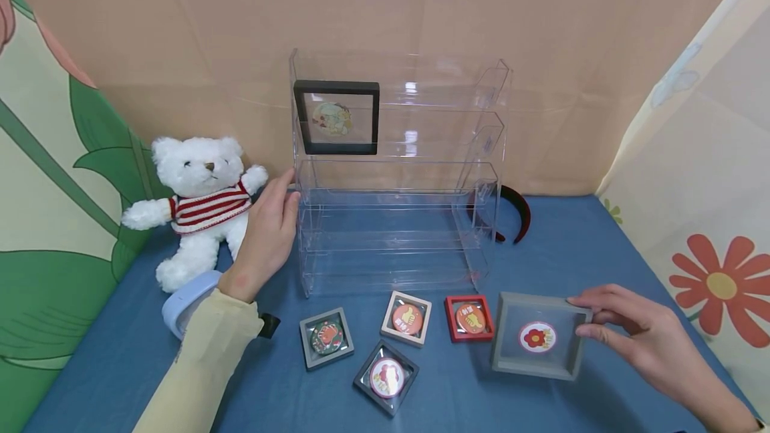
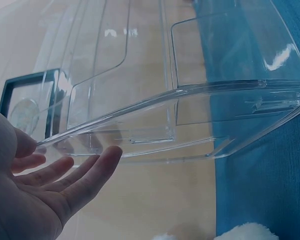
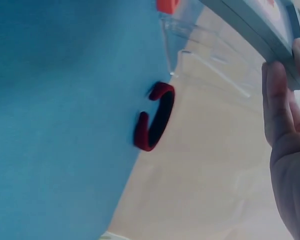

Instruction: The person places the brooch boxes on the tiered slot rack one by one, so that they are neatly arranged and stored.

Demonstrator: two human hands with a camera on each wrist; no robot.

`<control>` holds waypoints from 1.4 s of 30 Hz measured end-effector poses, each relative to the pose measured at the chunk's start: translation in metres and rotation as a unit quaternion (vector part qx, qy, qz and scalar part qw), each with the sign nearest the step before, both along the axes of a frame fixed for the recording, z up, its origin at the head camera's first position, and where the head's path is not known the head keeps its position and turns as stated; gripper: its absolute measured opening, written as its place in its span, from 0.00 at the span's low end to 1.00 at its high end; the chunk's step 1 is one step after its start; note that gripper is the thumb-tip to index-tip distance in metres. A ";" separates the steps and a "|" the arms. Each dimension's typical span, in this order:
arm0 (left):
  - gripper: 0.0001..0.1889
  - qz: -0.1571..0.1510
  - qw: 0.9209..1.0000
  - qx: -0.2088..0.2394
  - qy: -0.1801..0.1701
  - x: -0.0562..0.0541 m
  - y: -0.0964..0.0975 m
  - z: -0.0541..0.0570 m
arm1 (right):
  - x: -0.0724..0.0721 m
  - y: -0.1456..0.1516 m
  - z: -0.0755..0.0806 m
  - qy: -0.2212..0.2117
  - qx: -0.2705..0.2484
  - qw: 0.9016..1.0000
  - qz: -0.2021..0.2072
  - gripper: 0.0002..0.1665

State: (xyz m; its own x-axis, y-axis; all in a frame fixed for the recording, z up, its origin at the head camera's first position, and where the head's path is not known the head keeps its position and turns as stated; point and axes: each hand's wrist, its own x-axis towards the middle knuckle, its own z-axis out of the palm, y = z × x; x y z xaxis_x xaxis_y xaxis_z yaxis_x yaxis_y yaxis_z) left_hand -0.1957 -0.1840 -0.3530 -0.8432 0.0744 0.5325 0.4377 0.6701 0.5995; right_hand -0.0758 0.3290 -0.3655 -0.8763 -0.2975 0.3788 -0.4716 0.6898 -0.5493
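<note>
My right hand (image 1: 644, 333) pinches the right edge of a large grey display frame (image 1: 505, 333) with a red flower badge inside, held tilted above the blue cloth. In the right wrist view, fingers and thumb (image 3: 277, 95) grip the corner of that frame. My left hand (image 1: 267, 229) rests against the left side of a clear tiered acrylic rack (image 1: 397, 200), its fingers (image 2: 97, 175) fairly straight along the edge. A black display frame (image 1: 337, 150) with a round badge stands on an upper tier of the rack, at the left.
In front of the rack lie small framed badges: grey (image 1: 307, 346), cream (image 1: 424, 329), red (image 1: 454, 333) and black (image 1: 363, 379). A white teddy bear (image 1: 207, 209) sits at the left, beside a pale lavender band (image 1: 174, 313). A dark red headband (image 1: 525, 209) lies behind the rack's right side.
</note>
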 end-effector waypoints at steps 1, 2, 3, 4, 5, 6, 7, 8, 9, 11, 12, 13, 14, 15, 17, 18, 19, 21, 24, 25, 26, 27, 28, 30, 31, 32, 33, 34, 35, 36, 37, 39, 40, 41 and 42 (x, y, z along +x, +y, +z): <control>0.24 0.001 1.000 -0.001 0.001 0.000 0.000 0.000 | -0.001 -0.002 0.003 0.003 0.001 1.000 -0.006 0.34; 0.24 0.002 1.000 -0.001 0.004 0.000 0.000 0.000 | -0.003 -0.004 0.005 0.005 0.002 1.000 -0.009 0.34; 0.24 0.003 1.000 -0.002 0.007 -0.001 -0.001 -0.001 | -0.005 -0.006 0.008 0.008 0.002 1.000 -0.012 0.34; 0.24 0.004 1.000 -0.002 0.009 -0.001 -0.001 -0.001 | -0.006 -0.009 0.010 0.012 0.002 1.000 -0.013 0.33; 0.23 0.003 1.000 -0.002 0.011 -0.001 -0.001 -0.001 | -0.008 -0.011 0.012 0.015 0.002 1.000 -0.013 0.33; 0.23 0.003 1.000 -0.002 0.012 -0.001 -0.001 -0.001 | -0.009 -0.013 0.015 0.020 0.001 1.000 -0.011 0.33; 0.23 0.003 1.000 -0.002 0.013 -0.001 -0.001 -0.002 | -0.010 -0.015 0.016 0.026 0.000 1.000 -0.008 0.34; 0.23 0.001 1.000 -0.002 0.014 -0.001 -0.001 -0.002 | -0.012 -0.017 0.018 0.033 0.000 0.999 -0.005 0.34; 0.23 0.001 1.000 -0.002 0.013 -0.002 0.000 -0.002 | -0.013 -0.020 0.020 0.039 0.002 0.999 -0.004 0.34; 0.24 0.001 1.000 -0.002 0.012 -0.002 -0.001 -0.003 | -0.016 -0.023 0.023 0.051 0.001 0.999 -0.001 0.35; 0.24 0.003 1.000 -0.003 0.010 -0.002 -0.001 -0.003 | -0.017 -0.025 0.025 0.056 0.000 0.998 0.001 0.35; 0.24 0.004 1.000 -0.002 0.010 -0.002 -0.001 -0.003 | -0.019 -0.028 0.027 0.061 0.000 0.998 0.000 0.35; 0.24 0.004 1.000 -0.001 0.009 -0.002 -0.001 -0.002 | -0.021 -0.029 0.029 0.065 -0.002 0.998 0.000 0.35; 0.24 0.004 1.000 -0.001 0.008 -0.001 -0.001 -0.002 | -0.023 -0.031 0.030 0.070 -0.005 0.998 0.002 0.35; 0.24 0.004 1.000 0.000 0.008 -0.001 -0.002 -0.001 | -0.027 -0.035 0.034 0.079 -0.010 0.997 0.005 0.35; 0.24 0.004 1.000 0.000 0.008 -0.001 -0.002 -0.001 | -0.029 -0.037 0.036 0.083 -0.011 0.997 0.005 0.36; 0.24 0.003 1.000 0.000 0.009 -0.001 -0.002 -0.001 | -0.031 -0.039 0.038 0.085 -0.012 0.996 0.006 0.36; 0.24 0.002 1.000 0.000 0.011 -0.001 -0.002 -0.002 | -0.036 -0.042 0.040 0.093 -0.014 0.996 0.009 0.36; 0.24 -0.001 1.000 0.002 0.014 -0.002 -0.001 -0.003 | -0.043 -0.047 0.044 0.102 -0.012 0.995 0.016 0.36; 0.24 -0.002 1.000 0.003 0.014 -0.001 -0.001 -0.003 | -0.045 -0.049 0.045 0.105 -0.011 0.994 0.018 0.36; 0.24 -0.003 1.000 0.004 0.014 -0.002 -0.001 -0.003 | -0.046 -0.050 0.046 0.107 -0.012 0.994 0.020 0.36; 0.23 -0.003 1.000 0.005 0.014 -0.002 -0.001 -0.003 | -0.048 -0.051 0.047 0.110 -0.011 0.994 0.023 0.36; 0.23 -0.004 1.000 0.005 0.015 -0.002 0.000 -0.003 | -0.050 -0.053 0.047 0.111 -0.011 0.994 0.023 0.36; 0.23 -0.003 1.000 0.004 0.015 -0.002 0.000 -0.003 | -0.053 -0.055 0.049 0.111 -0.012 0.993 0.023 0.35; 0.23 -0.003 1.000 0.003 0.015 -0.002 0.000 -0.003 | -0.054 -0.056 0.050 0.112 -0.013 0.993 0.023 0.35; 0.23 -0.001 1.000 0.003 0.015 -0.003 0.000 -0.004 | -0.055 -0.057 0.051 0.112 -0.015 0.993 0.024 0.35; 0.23 -0.001 1.000 0.002 0.015 -0.003 0.000 -0.003 | -0.057 -0.058 0.052 0.114 -0.017 0.993 0.027 0.35; 0.23 0.000 1.000 0.002 0.015 -0.003 0.000 -0.003 | -0.058 -0.059 0.053 0.115 -0.019 0.993 0.028 0.35; 0.23 0.001 1.000 0.001 0.014 -0.002 0.000 -0.003 | -0.059 -0.060 0.054 0.117 -0.020 0.992 0.032 0.35; 0.23 0.001 1.000 0.001 0.013 -0.002 0.000 -0.003 | -0.061 -0.061 0.055 0.119 -0.023 0.992 0.037 0.35; 0.23 0.002 1.000 0.001 0.013 -0.002 -0.001 -0.003 | -0.063 -0.062 0.056 0.121 -0.025 0.992 0.040 0.35; 0.24 0.001 1.000 0.001 0.011 -0.002 -0.001 -0.003 | -0.066 -0.064 0.058 0.125 -0.030 0.991 0.049 0.34; 0.24 0.001 1.000 0.002 0.011 -0.002 -0.001 -0.003 | -0.069 -0.065 0.058 0.127 -0.033 0.990 0.053 0.35; 0.24 0.000 1.000 0.003 0.011 -0.002 -0.001 -0.003 | -0.071 -0.066 0.059 0.131 -0.035 0.989 0.057 0.35; 0.24 0.000 1.000 0.003 0.010 -0.002 -0.001 -0.003 | -0.073 -0.067 0.059 0.134 -0.039 0.988 0.060 0.35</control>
